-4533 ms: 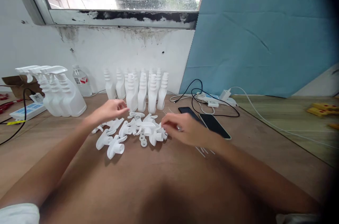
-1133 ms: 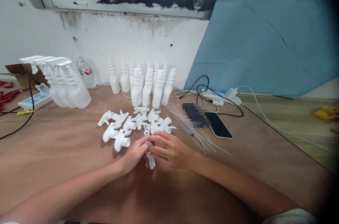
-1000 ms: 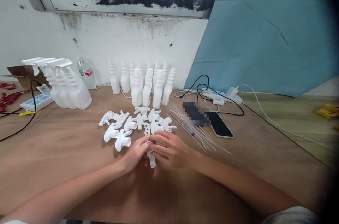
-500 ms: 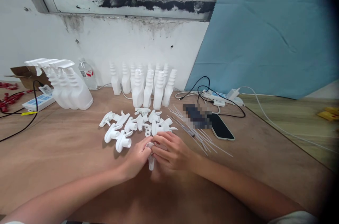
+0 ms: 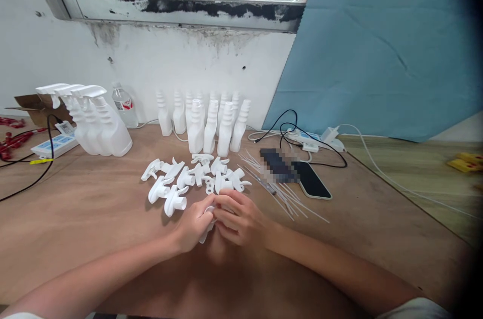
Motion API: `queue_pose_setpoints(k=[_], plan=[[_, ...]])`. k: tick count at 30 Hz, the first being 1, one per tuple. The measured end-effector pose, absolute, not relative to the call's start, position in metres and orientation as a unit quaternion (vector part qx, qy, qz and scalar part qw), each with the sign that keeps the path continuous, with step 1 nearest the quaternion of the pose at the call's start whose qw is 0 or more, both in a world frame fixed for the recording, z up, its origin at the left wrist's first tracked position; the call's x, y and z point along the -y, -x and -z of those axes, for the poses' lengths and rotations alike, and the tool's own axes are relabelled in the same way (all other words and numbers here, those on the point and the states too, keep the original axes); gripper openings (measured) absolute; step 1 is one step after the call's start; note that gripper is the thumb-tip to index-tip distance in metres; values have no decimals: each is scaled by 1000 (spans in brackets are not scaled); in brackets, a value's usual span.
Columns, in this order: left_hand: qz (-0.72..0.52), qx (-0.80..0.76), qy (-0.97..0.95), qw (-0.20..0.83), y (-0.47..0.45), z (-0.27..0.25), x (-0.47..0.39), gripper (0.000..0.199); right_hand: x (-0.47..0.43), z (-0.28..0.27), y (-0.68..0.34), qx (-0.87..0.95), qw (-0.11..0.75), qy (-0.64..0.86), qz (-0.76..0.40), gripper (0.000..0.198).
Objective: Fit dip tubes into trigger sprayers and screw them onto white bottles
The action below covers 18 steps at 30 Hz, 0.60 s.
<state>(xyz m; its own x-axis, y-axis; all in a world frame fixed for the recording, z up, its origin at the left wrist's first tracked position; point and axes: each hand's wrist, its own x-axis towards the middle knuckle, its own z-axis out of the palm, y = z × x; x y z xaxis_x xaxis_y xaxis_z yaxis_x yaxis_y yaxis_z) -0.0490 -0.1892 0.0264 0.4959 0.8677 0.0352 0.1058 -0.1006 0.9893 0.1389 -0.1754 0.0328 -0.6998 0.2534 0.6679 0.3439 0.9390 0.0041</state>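
Two hands (image 5: 192, 226) (image 5: 241, 218) around one white spray head (image 5: 206, 233)

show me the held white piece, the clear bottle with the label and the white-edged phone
Held white piece (image 5: 206, 234): head view, on its lower end.
Clear bottle (image 5: 124, 105): head view, on its label.
White-edged phone (image 5: 315, 181): head view, on the middle of its dark screen.

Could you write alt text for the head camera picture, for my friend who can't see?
A person's left hand and right hand together hold a partly hidden white plastic part at a brown table. Beyond lie loose white spray heads; behind them stand white bottles.
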Motion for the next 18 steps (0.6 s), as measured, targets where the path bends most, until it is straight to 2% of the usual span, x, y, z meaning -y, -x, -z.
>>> queue_pose_setpoints(k=[4,9,13,18], plan=[[-350,-335,-690,537,50,-31,185,28,169,-36,-142,920,352,157,65,18],[-289,-313,-725,541,56,-30,176,31,165,-47,-150,948,283,104,103,20],[-259,-325,-739,530,56,-29,173,31,164,-53,-151,958,251,126,51,12],[-246,-320,-760,509,56,-31,174,31,159,-48,-148,963,251,97,-20,6]])
